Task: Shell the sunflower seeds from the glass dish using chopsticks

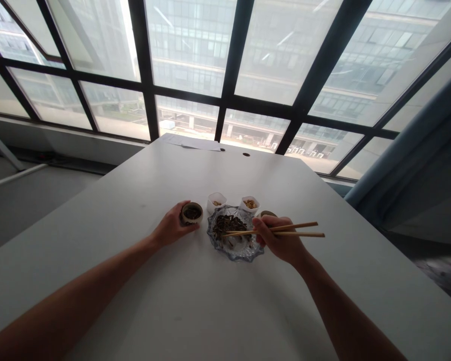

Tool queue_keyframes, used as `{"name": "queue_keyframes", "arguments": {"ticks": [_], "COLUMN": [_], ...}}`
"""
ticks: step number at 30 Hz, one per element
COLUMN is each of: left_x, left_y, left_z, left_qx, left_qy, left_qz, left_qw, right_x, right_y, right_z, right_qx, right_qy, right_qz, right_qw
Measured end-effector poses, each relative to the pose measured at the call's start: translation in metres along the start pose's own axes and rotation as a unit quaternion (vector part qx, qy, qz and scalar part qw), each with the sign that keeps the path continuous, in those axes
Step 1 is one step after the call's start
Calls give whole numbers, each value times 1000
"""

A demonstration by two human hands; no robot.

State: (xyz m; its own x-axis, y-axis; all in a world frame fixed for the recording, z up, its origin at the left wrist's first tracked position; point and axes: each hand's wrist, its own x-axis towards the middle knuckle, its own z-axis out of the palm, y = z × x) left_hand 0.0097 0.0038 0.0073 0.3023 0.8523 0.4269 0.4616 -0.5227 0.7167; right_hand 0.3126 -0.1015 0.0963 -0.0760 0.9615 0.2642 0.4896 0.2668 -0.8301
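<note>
White table (pixel 143 185): broad and pale, its far end close to the windows (pixel 190 45), with dishes grouped near its middle.
Glass bowl (pixel 253 256): clear, with a pointed, wavy rim, set on the table between the two hands.
Dark pieces (pixel 229 221): thin and brown, heaped toward the bowl's far and left side; its near part shows more bare glass.
Right hand (pixel 281 240): gripping a pair of chopsticks (pixel 304 234) over the bowl's right edge, tips pointing left.
Chopstick tips: down among the dark pieces; from where I stand I can't quite make out whether anything is pinched between them.
Left hand (pixel 173 223): curled around a small round cup (pixel 195 221), thumb on the near side, just left of the bowl.
Cup's contents: dark, much like what lies in the bowl.
Two tubs: small and see-through, the left one (pixel 211 205) and the right one (pixel 245 206) behind the bowl, both with light brownish bits inside.
Round container (pixel 268 213): brown-rimmed, partly hidden behind the right hand.
Far end: paper (pixel 201 145) lying flat, near a dark round hole (pixel 246 155).
Right side: a blue-grey curtain (pixel 409 135) beside the windows.
</note>
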Motion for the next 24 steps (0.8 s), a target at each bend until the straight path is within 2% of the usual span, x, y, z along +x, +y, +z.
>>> {"name": "queue_keyframes", "arguments": {"ticks": [7, 15, 19, 24], "left_x": [1, -3, -4, -4], "left_y": [0, 4, 6, 6], "left_z": [0, -1, -2, 0], "left_qx": [-1, 19, 22, -38], "left_qy": [1, 12, 21, 49], "left_qz": [6, 41, 58, 29], "left_qw": [1000, 999, 998, 998], "right_x": [0, 1, 1, -1], "right_y": [-2, 1, 0, 0], "right_z": [9, 4, 4, 7], "right_qx": [8, 0, -31, -17], "right_qy": [-41, -35, -33, -26], "right_qz": [-13, -5, -29, -24], "right_qw": [999, 999, 999, 999]}}
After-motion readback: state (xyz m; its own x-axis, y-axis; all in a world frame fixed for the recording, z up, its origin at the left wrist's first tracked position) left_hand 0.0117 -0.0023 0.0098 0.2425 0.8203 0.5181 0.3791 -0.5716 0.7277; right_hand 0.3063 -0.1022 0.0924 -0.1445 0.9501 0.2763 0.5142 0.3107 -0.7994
